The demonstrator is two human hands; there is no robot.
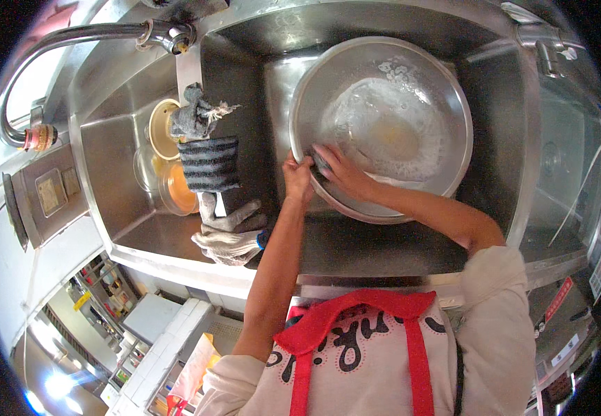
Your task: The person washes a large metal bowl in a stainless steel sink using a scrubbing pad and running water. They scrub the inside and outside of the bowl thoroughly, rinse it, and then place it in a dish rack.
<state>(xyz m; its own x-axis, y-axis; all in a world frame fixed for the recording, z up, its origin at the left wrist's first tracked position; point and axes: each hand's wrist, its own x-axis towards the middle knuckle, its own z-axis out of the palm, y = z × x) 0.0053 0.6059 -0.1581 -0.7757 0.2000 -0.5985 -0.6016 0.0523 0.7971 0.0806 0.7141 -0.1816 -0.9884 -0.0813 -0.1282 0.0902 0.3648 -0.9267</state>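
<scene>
A large stainless steel bowl [383,57] sits tilted in the right basin of a metal sink [383,255]. Soapy water [389,135] with white foam lies in its bottom. My left hand [298,179] grips the bowl's rim at its left side. Just inside that rim, my right hand [346,172] presses a dark grey scouring pad [320,163] against the wall, its fingers spread over the pad. The pad is partly hidden by the fingers.
Striped cloth [209,164], a grey rag [192,117] and work gloves [232,234] hang over the sink's divider. Beyond it, the left basin holds a beige strainer [165,130] and an orange-toned bowl [179,190]. A curved faucet [71,34] arches at upper left; another tap [547,57] is at upper right.
</scene>
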